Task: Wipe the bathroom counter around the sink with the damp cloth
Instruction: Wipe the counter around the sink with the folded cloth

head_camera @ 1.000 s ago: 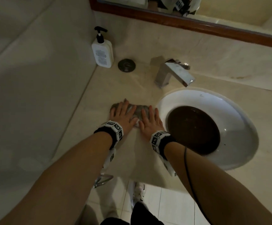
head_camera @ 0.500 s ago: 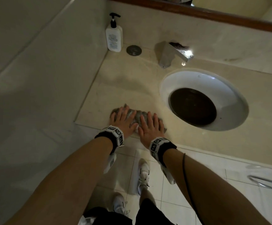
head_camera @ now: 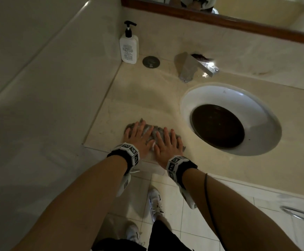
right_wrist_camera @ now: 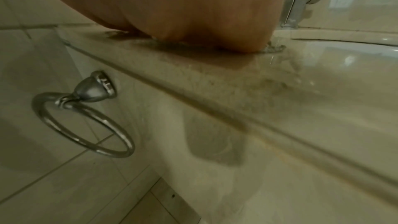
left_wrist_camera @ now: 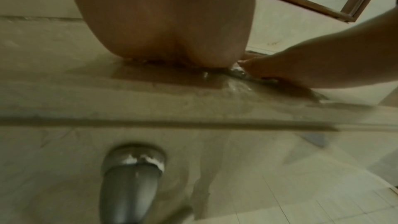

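Note:
A grey damp cloth [head_camera: 154, 130] lies flat on the beige counter [head_camera: 147, 95], near its front edge and left of the round white sink [head_camera: 231, 98]. My left hand [head_camera: 136, 134] presses on the cloth's left half with straight, spread fingers. Beside it my right hand [head_camera: 168, 142] presses on the right half the same way. Most of the cloth is hidden under both palms. In the left wrist view my left palm [left_wrist_camera: 168, 23] sits on the wet counter [left_wrist_camera: 86, 91]. In the right wrist view a bit of cloth [right_wrist_camera: 274, 48] shows beside my right palm [right_wrist_camera: 193, 6].
A white pump bottle [head_camera: 129, 46] stands in the back left corner beside a round metal cap [head_camera: 151, 61]. The chrome faucet [head_camera: 193, 67] rises behind the sink. A towel ring [right_wrist_camera: 81, 118] hangs on the counter's front. The wall [head_camera: 38, 87] bounds the left.
Both hands have slid the cloth from beside the sink's left rim toward the counter's front edge. A wet trail shows behind it.

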Available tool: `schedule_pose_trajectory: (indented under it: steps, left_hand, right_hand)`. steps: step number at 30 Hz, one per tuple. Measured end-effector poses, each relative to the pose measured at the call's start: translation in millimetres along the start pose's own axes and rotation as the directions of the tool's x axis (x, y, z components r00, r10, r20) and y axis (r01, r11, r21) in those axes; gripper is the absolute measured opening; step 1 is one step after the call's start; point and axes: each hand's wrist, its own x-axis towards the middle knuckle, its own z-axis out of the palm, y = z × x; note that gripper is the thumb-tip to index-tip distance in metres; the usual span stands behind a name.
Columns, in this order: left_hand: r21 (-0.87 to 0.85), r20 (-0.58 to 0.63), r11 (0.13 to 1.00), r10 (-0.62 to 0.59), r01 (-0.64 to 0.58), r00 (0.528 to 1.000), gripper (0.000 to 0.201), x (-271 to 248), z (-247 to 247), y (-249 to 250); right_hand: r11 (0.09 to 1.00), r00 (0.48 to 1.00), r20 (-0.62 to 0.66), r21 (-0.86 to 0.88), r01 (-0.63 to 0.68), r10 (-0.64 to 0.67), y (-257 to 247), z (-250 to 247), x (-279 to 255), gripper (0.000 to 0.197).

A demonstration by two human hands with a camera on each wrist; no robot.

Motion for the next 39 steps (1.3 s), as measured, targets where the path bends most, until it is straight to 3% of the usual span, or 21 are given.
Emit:
schedule_pose_trajectory:
  steps: [13,20,29,39]
  left_hand:
    - [-0.069,-0.058,0.991,-0.122,0.118,0.991,0.061,109,-63,-59]
    - [-0.131,-0.112,0.975,-0.195,0.180,0.974,0.061,119,-78,-103]
    - [-0.151,-0.090,0.962,-0.243,0.228,0.966,0.059,88,-66,-105]
    - [-0.126,-0.060,0.964,-0.243,0.234,0.968,0.061,8,-26,-107]
  right_hand:
    - [0.987,0.987,0.049,-0.050,0.156,-0.153,-24,-52,151,0.059]
    - [0.976,0.972,0.092,-0.008,0.216,-0.214,-49,-65,199,0.058]
    - [0.977,0.974,0.095,-0.025,0.210,-0.207,-63,-62,181,0.057]
    - [0.978,0.977,0.095,-0.070,0.199,-0.192,-87,-25,95,0.057]
